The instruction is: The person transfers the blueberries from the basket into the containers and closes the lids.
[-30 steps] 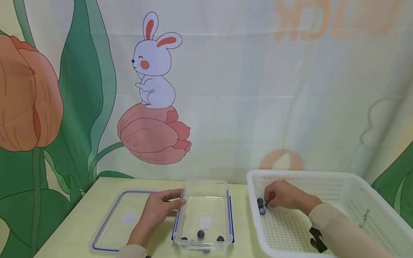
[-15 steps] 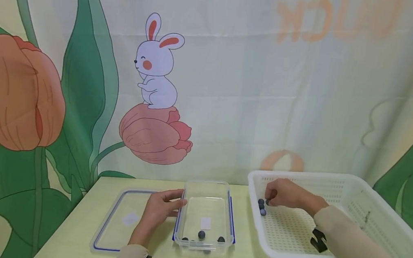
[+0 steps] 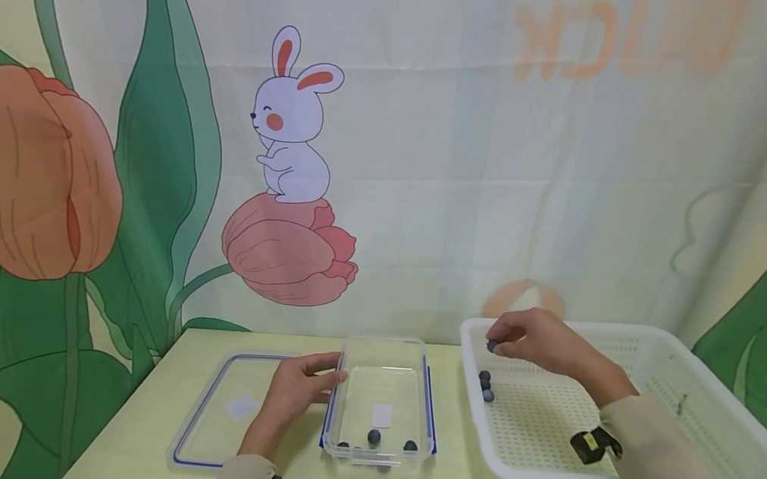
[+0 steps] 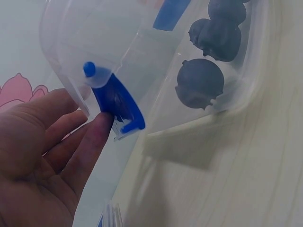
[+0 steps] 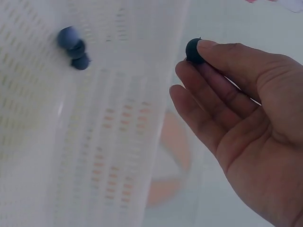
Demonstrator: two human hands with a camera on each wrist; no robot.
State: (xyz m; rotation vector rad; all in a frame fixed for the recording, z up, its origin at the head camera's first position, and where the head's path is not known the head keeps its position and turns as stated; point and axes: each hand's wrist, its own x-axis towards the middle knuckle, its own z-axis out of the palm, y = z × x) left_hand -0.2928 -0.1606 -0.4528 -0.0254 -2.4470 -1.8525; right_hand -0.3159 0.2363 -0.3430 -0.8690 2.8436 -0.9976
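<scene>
My right hand (image 3: pixel 542 345) pinches one blueberry (image 5: pixel 193 51) between thumb and fingertips, raised over the far left corner of the white plastic basket (image 3: pixel 494 462). Below it, several blueberries (image 3: pixel 484 384) lie in a short row against the basket's left wall. My left hand (image 3: pixel 295 388) holds the left side of a clear food container (image 3: pixel 384 384), its thumb at the rim. In the left wrist view, a fingertip touches the container's blue clasp (image 4: pixel 118 101). Inside, several dark blueberries (image 4: pixel 200 82) have gathered at the container's near end.
Left of the container, a clear lid with a blue seal (image 3: pixel 184 435) lies flat on the pale table (image 3: pixel 135 416), partly behind my left hand. A curtain printed with tulips and a rabbit (image 3: pixel 294 125) hangs behind the table.
My right hand has lifted up out of the basket with a blueberry between its fingers. The left hand and the container have stayed in place.
</scene>
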